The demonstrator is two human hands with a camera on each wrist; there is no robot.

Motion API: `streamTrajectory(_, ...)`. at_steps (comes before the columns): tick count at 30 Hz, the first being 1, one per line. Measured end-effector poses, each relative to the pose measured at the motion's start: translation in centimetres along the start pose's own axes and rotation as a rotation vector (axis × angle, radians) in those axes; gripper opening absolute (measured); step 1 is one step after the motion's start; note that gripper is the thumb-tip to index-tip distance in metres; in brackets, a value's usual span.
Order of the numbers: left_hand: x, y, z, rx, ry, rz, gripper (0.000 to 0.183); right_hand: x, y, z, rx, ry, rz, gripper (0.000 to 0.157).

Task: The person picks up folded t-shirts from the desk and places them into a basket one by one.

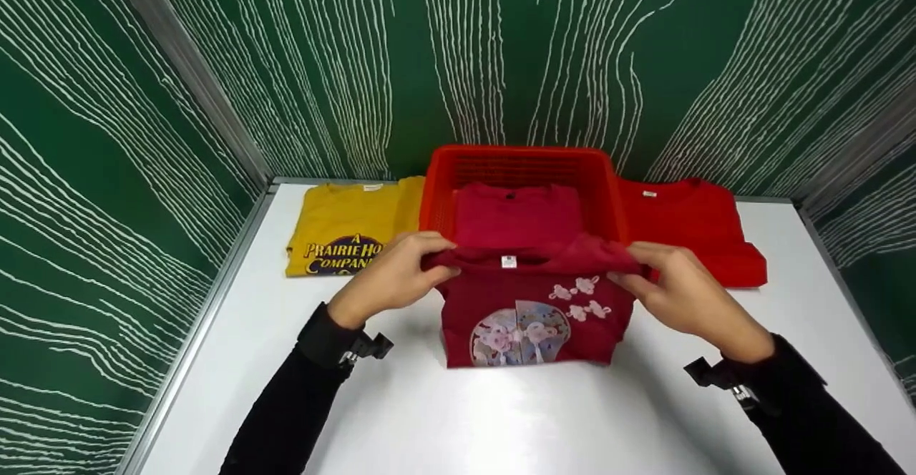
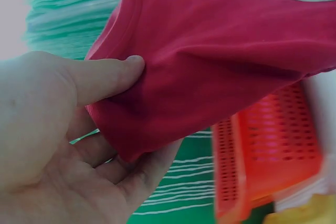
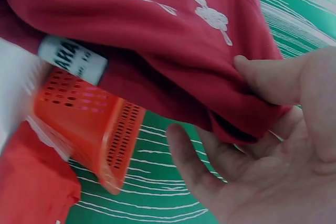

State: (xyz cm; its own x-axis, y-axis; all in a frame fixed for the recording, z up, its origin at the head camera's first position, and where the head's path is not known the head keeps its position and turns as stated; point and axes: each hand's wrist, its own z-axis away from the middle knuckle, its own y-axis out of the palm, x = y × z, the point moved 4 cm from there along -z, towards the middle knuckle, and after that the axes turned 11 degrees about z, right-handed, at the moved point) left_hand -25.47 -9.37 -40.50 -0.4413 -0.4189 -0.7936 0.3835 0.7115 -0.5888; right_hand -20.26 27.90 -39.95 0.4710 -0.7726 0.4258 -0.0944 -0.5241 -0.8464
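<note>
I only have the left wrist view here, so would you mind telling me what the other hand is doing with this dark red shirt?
Observer: The right hand pinches the opposite top corner of the dark red shirt, mirroring the left hand.
Operator: Thank you. Is anything inside the orange basket?
Observer: Yes, the basket holds one folded crimson shirt.
Operator: And what else lies on the table?
Observer: A yellow printed shirt lies left of the basket, a red shirt lies right of it.

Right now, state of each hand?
Left hand: pinching the folded dark red shirt at its left top corner.
Right hand: pinching the same shirt's right top corner.
</note>
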Motion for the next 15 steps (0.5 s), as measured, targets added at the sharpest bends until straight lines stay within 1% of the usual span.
streamTrajectory(5,-1.3,-1.4,-0.5,-0.039,0.027,0.0,0.022,0.4,-1.3,-0.8,-0.039,-0.03,0.009,0.035)
streamTrajectory(12,-2.5,-2.8,-0.8,-0.097,0.056,-0.028,0.024,0.7,-2.6,-2.1,-0.042,-0.035,0.007,0.033)
streamTrajectory(15,-2.7,-3.4,-1.3,-0.12,0.057,-0.026,0.025,0.5,-3.0,-3.1,-0.039,-0.023,0.021,0.033)
